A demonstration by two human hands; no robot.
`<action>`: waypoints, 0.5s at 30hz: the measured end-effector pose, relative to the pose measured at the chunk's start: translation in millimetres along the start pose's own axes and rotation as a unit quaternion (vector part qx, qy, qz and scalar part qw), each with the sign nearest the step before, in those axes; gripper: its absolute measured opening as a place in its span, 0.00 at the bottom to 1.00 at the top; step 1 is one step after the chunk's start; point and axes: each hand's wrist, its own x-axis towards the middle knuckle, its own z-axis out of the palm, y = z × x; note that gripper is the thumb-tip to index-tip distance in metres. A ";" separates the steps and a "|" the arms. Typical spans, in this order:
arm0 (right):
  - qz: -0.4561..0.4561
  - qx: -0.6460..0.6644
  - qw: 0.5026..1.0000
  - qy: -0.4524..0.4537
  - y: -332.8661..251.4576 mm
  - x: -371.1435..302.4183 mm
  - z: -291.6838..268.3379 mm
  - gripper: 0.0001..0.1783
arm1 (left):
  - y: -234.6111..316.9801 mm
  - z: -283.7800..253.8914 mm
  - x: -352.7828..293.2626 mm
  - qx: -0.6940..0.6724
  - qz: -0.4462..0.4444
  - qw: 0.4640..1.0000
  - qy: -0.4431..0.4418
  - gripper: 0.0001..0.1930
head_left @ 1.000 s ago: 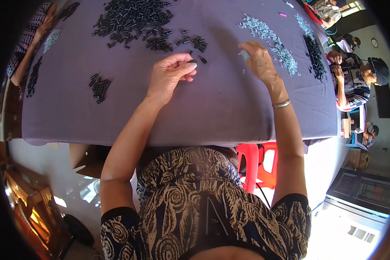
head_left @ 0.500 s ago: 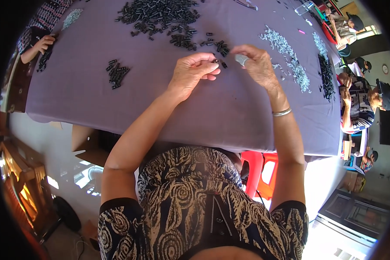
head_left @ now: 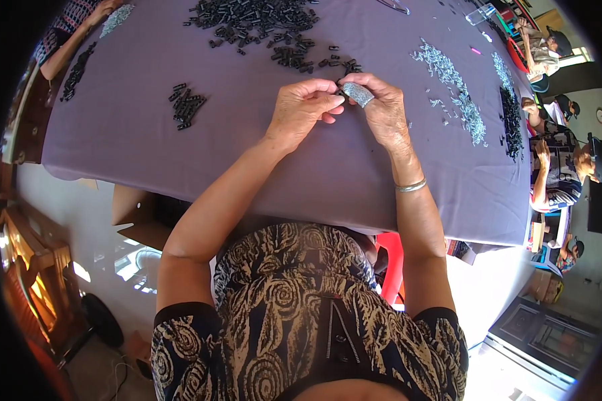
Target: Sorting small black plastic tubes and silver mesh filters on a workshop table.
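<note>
One small, black, tube-like piece (head_left: 341, 92) sits at the fingertips of the left hand (head_left: 304, 110), whose grip pinches it between thumb and fingers. The right hand (head_left: 385, 112), a grey wrap (head_left: 358, 94) around one digit, meets it there, its fingertips at the piece's right side; whether that grip holds anything I cannot tell. Just beyond the hands lies a loose group of black tube-like pieces (head_left: 352, 67), and farther off a large black heap (head_left: 254, 23). To the left, well apart, rests a small cluster of black pieces (head_left: 188, 107); to the right, a scattered strip of pale, translucent bits (head_left: 471, 119). All lie on a surface covered in purple-grey cloth (head_left: 114, 144).
</note>
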 end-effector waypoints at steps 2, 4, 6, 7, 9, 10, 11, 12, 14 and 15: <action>-0.004 0.004 1.000 0.001 -1.3 -0.8 -0.5 0.05 | -1.1 -0.5 0.3 0.004 0.001 1.000 0.005 0.12; -0.008 0.009 1.000 0.001 -2.3 -1.2 -0.6 0.05 | -4.2 -2.3 2.8 0.004 0.008 1.000 0.003 0.11; -0.022 -0.022 1.000 0.003 -2.8 -1.8 -0.9 0.06 | -3.9 -1.5 2.2 0.012 0.012 1.000 0.003 0.11; -0.022 -0.021 1.000 0.003 -1.0 -1.9 -1.2 0.06 | -3.6 -1.2 1.8 0.018 0.017 1.000 0.002 0.11; -0.033 -0.036 0.999 -0.010 3.6 -1.7 -1.7 0.07 | -3.5 -0.6 1.2 0.017 0.014 1.000 0.002 0.11; -0.033 -0.036 0.999 -0.009 3.9 -2.0 -2.1 0.07 | -3.4 -0.4 1.1 0.015 0.011 1.000 0.002 0.11; -0.044 -0.054 0.998 -0.009 3.1 -2.4 -1.6 0.07 | -3.3 -0.5 0.8 0.015 0.011 1.000 0.003 0.11; -0.055 -0.073 0.996 -0.008 2.0 -2.9 -1.2 0.08 | -3.2 -0.4 0.7 0.017 0.011 1.000 0.005 0.11; -0.066 -0.097 0.993 -0.010 -3.4 -5.1 1.2 0.08 | -3.1 -1.2 1.0 0.019 0.013 1.000 0.008 0.11; -0.076 -0.122 0.990 -0.011 -5.4 -5.7 2.8 0.09 | -3.3 -2.1 1.3 0.013 0.018 1.000 0.010 0.11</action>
